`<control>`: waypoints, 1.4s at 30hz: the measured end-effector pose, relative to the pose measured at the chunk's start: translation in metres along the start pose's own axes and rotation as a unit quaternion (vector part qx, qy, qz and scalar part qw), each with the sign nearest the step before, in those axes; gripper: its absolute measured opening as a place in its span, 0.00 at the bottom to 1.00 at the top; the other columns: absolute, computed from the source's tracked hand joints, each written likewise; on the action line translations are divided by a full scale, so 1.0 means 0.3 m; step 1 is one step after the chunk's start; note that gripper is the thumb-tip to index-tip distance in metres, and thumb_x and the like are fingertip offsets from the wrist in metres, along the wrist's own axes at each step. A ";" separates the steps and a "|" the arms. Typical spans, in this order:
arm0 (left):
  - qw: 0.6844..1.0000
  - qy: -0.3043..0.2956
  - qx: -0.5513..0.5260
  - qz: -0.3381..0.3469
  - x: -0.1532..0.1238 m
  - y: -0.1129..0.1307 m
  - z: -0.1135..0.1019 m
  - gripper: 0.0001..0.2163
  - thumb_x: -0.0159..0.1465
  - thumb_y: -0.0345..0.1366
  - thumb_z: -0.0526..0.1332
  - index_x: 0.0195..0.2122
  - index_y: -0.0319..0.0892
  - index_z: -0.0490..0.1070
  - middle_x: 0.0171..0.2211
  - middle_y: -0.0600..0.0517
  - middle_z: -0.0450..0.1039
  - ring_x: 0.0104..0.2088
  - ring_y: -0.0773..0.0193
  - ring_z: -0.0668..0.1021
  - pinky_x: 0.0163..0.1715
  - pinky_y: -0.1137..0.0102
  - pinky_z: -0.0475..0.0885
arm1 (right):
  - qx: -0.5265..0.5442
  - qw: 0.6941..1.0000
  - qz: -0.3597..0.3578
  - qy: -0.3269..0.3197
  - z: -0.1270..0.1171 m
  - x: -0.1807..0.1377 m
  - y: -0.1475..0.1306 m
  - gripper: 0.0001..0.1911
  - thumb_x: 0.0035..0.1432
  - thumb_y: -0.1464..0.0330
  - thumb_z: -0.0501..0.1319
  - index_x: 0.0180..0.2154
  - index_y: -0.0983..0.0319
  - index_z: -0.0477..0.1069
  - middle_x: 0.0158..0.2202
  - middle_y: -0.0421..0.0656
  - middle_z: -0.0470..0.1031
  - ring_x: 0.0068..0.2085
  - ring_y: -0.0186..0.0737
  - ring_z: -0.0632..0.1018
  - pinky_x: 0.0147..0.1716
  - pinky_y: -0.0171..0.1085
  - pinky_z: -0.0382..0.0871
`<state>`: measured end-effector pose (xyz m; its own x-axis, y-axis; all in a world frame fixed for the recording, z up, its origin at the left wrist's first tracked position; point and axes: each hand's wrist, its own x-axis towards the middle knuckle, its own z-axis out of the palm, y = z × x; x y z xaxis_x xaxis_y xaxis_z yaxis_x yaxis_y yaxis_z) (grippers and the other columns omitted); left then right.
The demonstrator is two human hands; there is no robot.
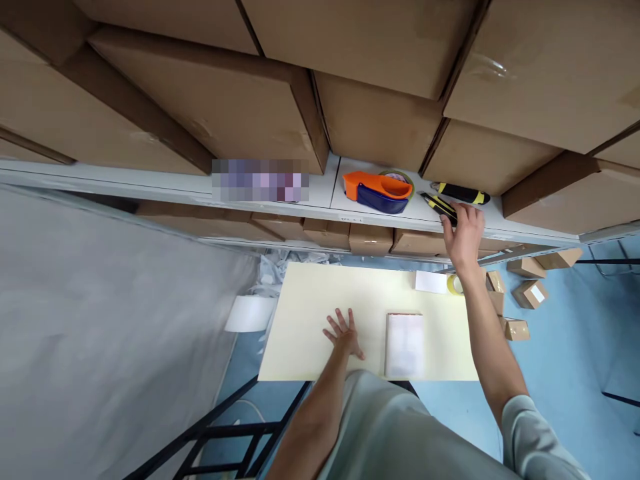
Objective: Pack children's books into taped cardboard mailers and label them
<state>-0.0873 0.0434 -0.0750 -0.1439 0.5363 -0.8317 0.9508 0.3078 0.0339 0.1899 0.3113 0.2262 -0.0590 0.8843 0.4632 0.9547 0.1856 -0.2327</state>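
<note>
My right hand reaches up to the shelf, its fingers closed around the lower end of a black and yellow utility knife. Just behind it on the shelf lies a second black and yellow utility knife. To the left of these sits an orange and blue tape dispenser, with a roll of tape partly hidden behind it. My left hand rests on the pale table with fingers spread. A flat, book-like white item lies on the table to its right.
Cardboard boxes fill the shelf behind the tools, with more on the level below. A white card and a yellow tape roll lie at the table's far right. Small boxes are on the blue floor.
</note>
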 end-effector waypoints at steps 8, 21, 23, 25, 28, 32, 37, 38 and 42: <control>0.999 -0.031 0.017 -0.013 -0.013 0.020 -0.038 0.87 0.33 0.46 0.85 0.77 0.47 0.13 0.71 0.31 -0.03 0.70 0.24 0.16 0.66 0.26 0.28 | 0.141 0.983 0.117 -0.015 0.053 -0.557 -0.133 0.24 0.73 0.58 0.58 0.65 0.59 0.68 0.53 0.53 0.71 0.56 0.52 0.77 0.57 0.52 0.75; 1.000 0.000 0.008 0.002 -0.012 0.031 -0.002 0.90 0.32 0.52 0.86 0.75 0.44 0.09 0.71 0.28 -0.03 0.71 0.22 0.16 0.65 0.24 0.29 | 0.130 0.876 0.290 -0.364 0.360 -1.307 -0.348 0.24 0.70 0.61 0.58 0.63 0.62 0.64 0.59 0.52 0.80 0.53 0.50 0.84 0.51 0.45 0.78; 1.000 0.006 0.000 0.013 -0.013 0.026 0.006 0.91 0.30 0.52 0.86 0.75 0.44 0.08 0.71 0.29 -0.04 0.70 0.22 0.16 0.65 0.24 0.28 | 0.101 0.877 0.262 -0.389 0.355 -1.302 -0.333 0.24 0.71 0.60 0.57 0.64 0.61 0.64 0.59 0.50 0.80 0.51 0.50 0.84 0.50 0.44 0.78; 0.999 0.018 -0.010 0.028 -0.017 0.022 0.011 0.91 0.30 0.53 0.86 0.75 0.44 0.08 0.71 0.29 -0.04 0.70 0.22 0.15 0.65 0.24 0.27 | 0.084 0.881 0.237 -0.400 0.345 -1.296 -0.320 0.24 0.73 0.59 0.56 0.65 0.60 0.63 0.60 0.49 0.80 0.52 0.51 0.84 0.50 0.44 0.78; 0.998 0.034 -0.023 0.045 -0.027 0.016 0.012 0.91 0.30 0.53 0.86 0.75 0.45 0.08 0.72 0.30 -0.03 0.70 0.23 0.15 0.65 0.25 0.26 | 0.070 0.887 0.224 -0.398 0.332 -1.293 -0.320 0.24 0.74 0.60 0.54 0.66 0.60 0.61 0.62 0.50 0.78 0.53 0.51 0.83 0.51 0.44 0.78; 0.997 0.050 -0.030 0.055 -0.057 0.006 0.002 0.90 0.31 0.54 0.85 0.76 0.44 0.11 0.73 0.29 -0.01 0.72 0.21 0.17 0.66 0.25 0.27 | 0.064 0.890 0.217 -0.395 0.315 -1.289 -0.340 0.25 0.75 0.61 0.51 0.68 0.62 0.59 0.64 0.54 0.74 0.54 0.52 0.82 0.50 0.45 0.78; 0.972 0.149 -0.015 0.182 -0.125 0.021 -0.016 0.77 0.47 0.59 0.79 0.78 0.45 0.16 0.77 0.34 0.06 0.75 0.28 0.20 0.71 0.32 0.31 | 0.029 0.893 0.229 -0.386 0.275 -1.276 -0.328 0.27 0.77 0.62 0.48 0.72 0.61 0.55 0.63 0.54 0.71 0.52 0.52 0.82 0.48 0.45 0.79; 0.962 0.160 -0.001 0.219 -0.139 0.032 -0.017 0.73 0.52 0.59 0.77 0.79 0.46 0.18 0.78 0.38 0.09 0.76 0.31 0.21 0.73 0.34 0.31 | 0.020 0.889 0.233 -0.393 0.268 -1.273 -0.322 0.27 0.77 0.62 0.48 0.72 0.61 0.55 0.63 0.54 0.71 0.51 0.51 0.82 0.47 0.44 0.78; 0.946 0.112 0.068 0.297 -0.175 0.087 0.001 0.55 0.67 0.55 0.64 0.80 0.45 0.23 0.82 0.45 0.21 0.79 0.39 0.27 0.76 0.41 0.35 | 0.005 0.874 0.232 -0.427 0.261 -1.262 -0.312 0.26 0.78 0.61 0.49 0.72 0.59 0.56 0.61 0.53 0.71 0.51 0.49 0.82 0.48 0.42 0.78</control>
<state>-0.0547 0.0229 -0.0306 0.3858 0.7410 -0.5497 0.9069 -0.1950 0.3736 0.1000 -0.0074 0.0056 0.1333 0.8615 -0.4899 0.9316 -0.2776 -0.2347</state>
